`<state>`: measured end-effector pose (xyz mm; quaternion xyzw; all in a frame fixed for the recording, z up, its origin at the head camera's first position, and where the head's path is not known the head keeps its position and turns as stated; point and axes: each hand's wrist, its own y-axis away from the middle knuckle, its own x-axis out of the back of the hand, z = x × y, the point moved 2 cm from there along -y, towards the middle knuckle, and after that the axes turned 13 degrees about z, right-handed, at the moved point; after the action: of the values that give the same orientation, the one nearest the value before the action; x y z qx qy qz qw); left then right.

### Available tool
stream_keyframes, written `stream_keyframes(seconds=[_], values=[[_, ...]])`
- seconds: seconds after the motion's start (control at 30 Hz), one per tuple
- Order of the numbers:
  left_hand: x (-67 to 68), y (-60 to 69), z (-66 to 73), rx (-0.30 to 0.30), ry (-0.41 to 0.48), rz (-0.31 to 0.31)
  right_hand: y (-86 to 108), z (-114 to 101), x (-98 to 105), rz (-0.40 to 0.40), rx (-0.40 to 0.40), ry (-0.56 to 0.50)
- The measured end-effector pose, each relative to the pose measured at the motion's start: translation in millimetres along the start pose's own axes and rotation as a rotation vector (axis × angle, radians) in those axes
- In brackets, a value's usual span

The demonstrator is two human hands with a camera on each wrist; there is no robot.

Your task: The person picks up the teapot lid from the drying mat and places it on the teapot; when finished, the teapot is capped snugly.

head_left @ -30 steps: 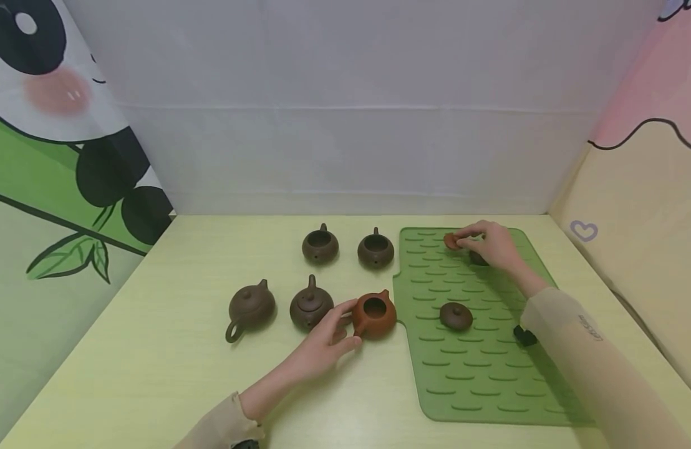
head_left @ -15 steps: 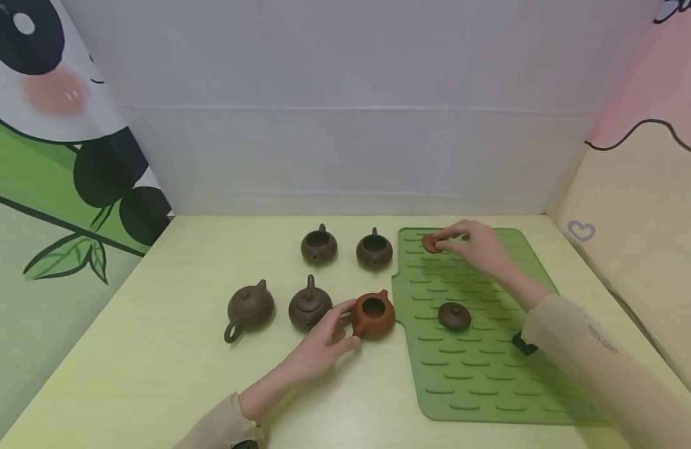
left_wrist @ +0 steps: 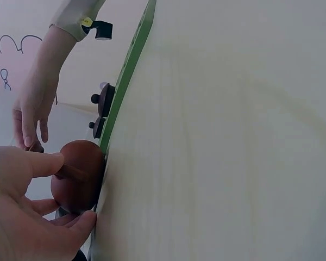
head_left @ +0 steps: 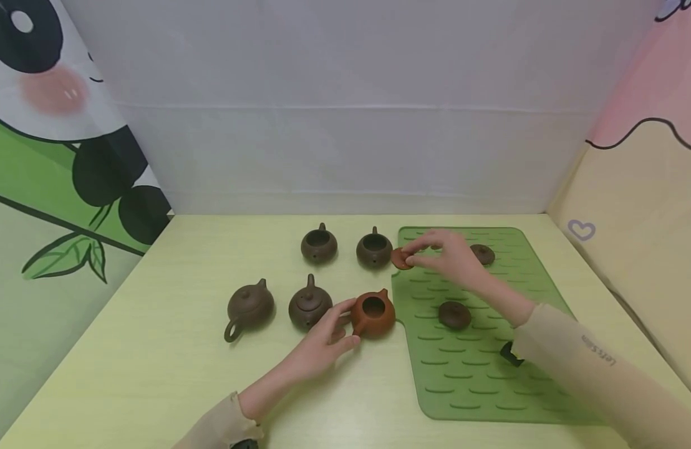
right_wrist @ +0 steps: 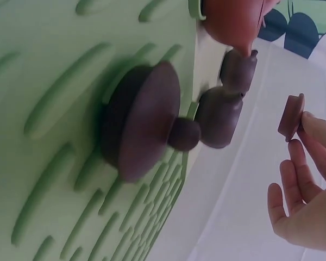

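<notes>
My left hand [head_left: 322, 349] holds the orange-brown clay teapot [head_left: 381, 318] steady on the table, fingers and thumb about its near left side. This teapot has no lid on, and its round opening shows. My right hand [head_left: 454, 262] pinches a small orange-brown teapot lid [head_left: 400, 259] above the green mat's left edge, up and behind the teapot. In the right wrist view the lid [right_wrist: 290, 117] is held tilted at the fingertips, apart from everything else. A dark brown lid [head_left: 454, 315] lies on the mat below the right forearm.
Two lidless dark teapots [head_left: 319, 245] stand at the back, the right one close to the held lid. Two lidded dark teapots [head_left: 251, 307] stand to the left. Another dark lid [head_left: 483, 254] lies at the back of the ridged green mat [head_left: 480, 393].
My right hand has carried the orange-brown lid left and slightly nearer, from mid-mat to its left edge. The dark lid at the back is uncovered. The left hand has stayed put.
</notes>
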<state>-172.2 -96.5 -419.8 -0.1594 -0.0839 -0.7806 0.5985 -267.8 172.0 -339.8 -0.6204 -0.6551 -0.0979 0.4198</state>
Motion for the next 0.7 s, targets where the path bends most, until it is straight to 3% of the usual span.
stream_keyframes(seconds=[0.27, 0.7], values=[[-0.6, -1.1, -2.4, -0.001, 0.005, -0.003, 8.0, -14.2, -16.0, -0.022, 0.069, -0.004], [0.0, -1.7, -3.0, -0.016, 0.014, -0.017, 21.8, -29.4, -35.8, -0.073, 0.098, -0.040]])
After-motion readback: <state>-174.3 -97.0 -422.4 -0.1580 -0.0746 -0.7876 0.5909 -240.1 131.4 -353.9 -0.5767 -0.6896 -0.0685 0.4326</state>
